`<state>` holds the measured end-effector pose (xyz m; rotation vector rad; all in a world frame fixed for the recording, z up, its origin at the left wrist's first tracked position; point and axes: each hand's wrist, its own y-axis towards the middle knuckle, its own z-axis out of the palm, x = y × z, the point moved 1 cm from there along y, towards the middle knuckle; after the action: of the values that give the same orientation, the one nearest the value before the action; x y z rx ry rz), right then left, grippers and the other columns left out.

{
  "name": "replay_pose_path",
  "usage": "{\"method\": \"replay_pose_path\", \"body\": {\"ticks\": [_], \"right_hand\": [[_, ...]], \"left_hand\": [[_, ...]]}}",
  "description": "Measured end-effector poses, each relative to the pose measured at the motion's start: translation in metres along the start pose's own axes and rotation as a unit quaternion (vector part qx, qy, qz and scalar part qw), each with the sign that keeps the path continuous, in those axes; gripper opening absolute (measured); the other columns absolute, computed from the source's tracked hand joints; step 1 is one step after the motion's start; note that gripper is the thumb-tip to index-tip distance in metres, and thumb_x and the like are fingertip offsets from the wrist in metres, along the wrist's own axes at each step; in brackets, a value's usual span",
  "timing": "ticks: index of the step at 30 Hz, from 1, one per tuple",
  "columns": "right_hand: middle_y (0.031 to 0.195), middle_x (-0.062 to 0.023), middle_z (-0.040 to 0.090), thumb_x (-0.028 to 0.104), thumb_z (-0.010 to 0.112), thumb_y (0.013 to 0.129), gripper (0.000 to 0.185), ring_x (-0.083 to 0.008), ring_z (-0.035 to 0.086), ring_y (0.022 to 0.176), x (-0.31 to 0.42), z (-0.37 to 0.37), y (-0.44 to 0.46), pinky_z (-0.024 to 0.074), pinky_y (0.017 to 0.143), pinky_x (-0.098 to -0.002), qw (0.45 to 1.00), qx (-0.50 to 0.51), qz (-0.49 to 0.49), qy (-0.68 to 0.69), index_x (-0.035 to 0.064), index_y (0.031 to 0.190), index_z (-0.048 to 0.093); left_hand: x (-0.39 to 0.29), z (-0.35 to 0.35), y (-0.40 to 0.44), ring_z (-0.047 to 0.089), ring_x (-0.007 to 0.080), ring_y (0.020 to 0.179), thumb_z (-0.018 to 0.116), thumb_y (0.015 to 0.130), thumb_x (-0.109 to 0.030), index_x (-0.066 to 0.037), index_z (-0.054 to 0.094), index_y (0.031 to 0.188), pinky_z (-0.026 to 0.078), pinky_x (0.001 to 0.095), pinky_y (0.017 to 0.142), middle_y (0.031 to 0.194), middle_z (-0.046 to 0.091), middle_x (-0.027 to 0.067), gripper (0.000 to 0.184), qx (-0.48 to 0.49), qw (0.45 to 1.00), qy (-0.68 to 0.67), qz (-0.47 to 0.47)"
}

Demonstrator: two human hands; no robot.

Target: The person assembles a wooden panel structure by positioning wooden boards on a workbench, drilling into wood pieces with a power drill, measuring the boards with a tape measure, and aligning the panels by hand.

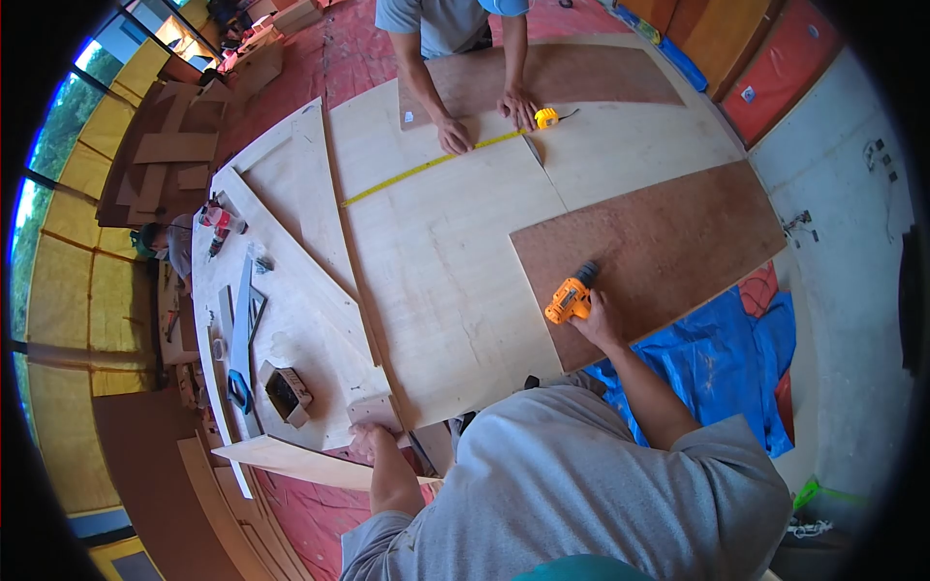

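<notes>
My right hand (pixel 598 320) is wrapped round the handle of an orange drill (pixel 572 295), whose black chuck points up and to the right over a brown panel (pixel 659 247). At the near edge of the pale plywood (pixel 446 261), my left hand (pixel 366 439) is beside a small brown wooden block (pixel 376 413) and the end of a thin board (pixel 300 463); its fingers are partly hidden. Across the sheet, a co-worker's hands (pixel 484 121) rest on the wood by a yellow tape measure (pixel 546 118), its blade laid out to the left.
A handsaw (pixel 240 339), a small open box (pixel 287 395) and a red drill (pixel 221 225) lie on the left part of the surface. Long wooden strips (pixel 325 194) cross it. A blue tarp (pixel 717 363) lies at the right. Another person (pixel 174 242) is at the far left.
</notes>
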<state>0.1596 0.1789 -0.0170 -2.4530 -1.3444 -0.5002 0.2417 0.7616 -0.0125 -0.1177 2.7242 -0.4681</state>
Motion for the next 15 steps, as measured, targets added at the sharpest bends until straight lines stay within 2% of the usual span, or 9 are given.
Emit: {"method": "replay_pose_path", "body": {"ticks": [2,4,8,13,14,15], "right_hand": [[0.123,-0.0214,0.064,0.048,0.092,0.075,0.087,-0.0425,0.067,0.113,-0.001,0.001,-0.001,0.0567,0.090,-0.0528,1.000,-0.009,-0.004,0.000,-0.0008,0.138,0.057],[0.123,-0.0219,0.064,0.047,0.092,0.075,0.086,-0.0426,0.067,0.113,-0.002,0.004,0.000,0.0568,0.090,-0.0524,1.000,-0.011,-0.003,0.003,-0.0010,0.138,0.057],[0.123,-0.0221,0.064,0.047,0.092,0.075,0.087,-0.0428,0.067,0.114,-0.001,0.003,0.000,0.0568,0.090,-0.0522,1.000,-0.010,-0.009,0.004,-0.0010,0.139,0.057],[0.124,-0.0225,0.065,0.046,0.093,0.075,0.087,-0.0429,0.066,0.115,-0.001,0.003,0.001,0.0566,0.091,-0.0520,1.000,-0.019,-0.014,0.014,-0.0031,0.139,0.057],[0.124,-0.0225,0.065,0.046,0.093,0.075,0.087,-0.0429,0.066,0.115,0.001,0.002,0.000,0.0566,0.091,-0.0520,1.000,-0.021,-0.013,0.015,-0.0031,0.139,0.057],[0.124,-0.0230,0.065,0.045,0.093,0.075,0.087,-0.0431,0.066,0.115,0.004,-0.002,-0.001,0.0564,0.092,-0.0518,1.000,-0.009,0.002,0.017,-0.0037,0.138,0.057]], "left_hand": [[0.001,0.006,0.011,0.072,0.0399,0.110,0.046,0.102,-0.059,-0.003,0.049,0.141,0.060,0.0578,0.091,0.121,0.073,0.0181,0.068,0.009,1.000,-0.001,-0.007],[-0.002,0.012,0.022,0.073,0.0342,0.109,0.049,0.103,-0.055,-0.006,0.048,0.144,0.060,0.0564,0.094,0.119,0.073,0.0150,0.064,0.005,0.998,0.005,-0.066],[0.008,0.032,0.058,0.072,0.0311,0.112,0.052,0.103,-0.052,-0.010,0.048,0.145,0.060,0.0545,0.095,0.119,0.073,0.0127,0.059,0.027,0.997,0.056,-0.039],[0.000,-0.021,-0.010,0.072,0.0428,0.115,0.034,0.107,-0.061,0.006,0.047,0.144,0.060,0.0555,0.097,0.128,0.071,0.0274,0.078,0.053,0.998,0.025,0.030],[0.000,-0.026,-0.016,0.072,0.0428,0.115,0.034,0.107,-0.061,0.006,0.047,0.144,0.060,0.0555,0.097,0.128,0.071,0.0274,0.078,0.053,0.998,0.025,0.033],[-0.002,-0.029,-0.021,0.069,0.0417,0.119,0.040,0.107,-0.060,0.002,0.052,0.141,0.054,0.0578,0.105,0.130,0.070,0.0247,0.072,0.063,0.998,0.005,0.018]]}}
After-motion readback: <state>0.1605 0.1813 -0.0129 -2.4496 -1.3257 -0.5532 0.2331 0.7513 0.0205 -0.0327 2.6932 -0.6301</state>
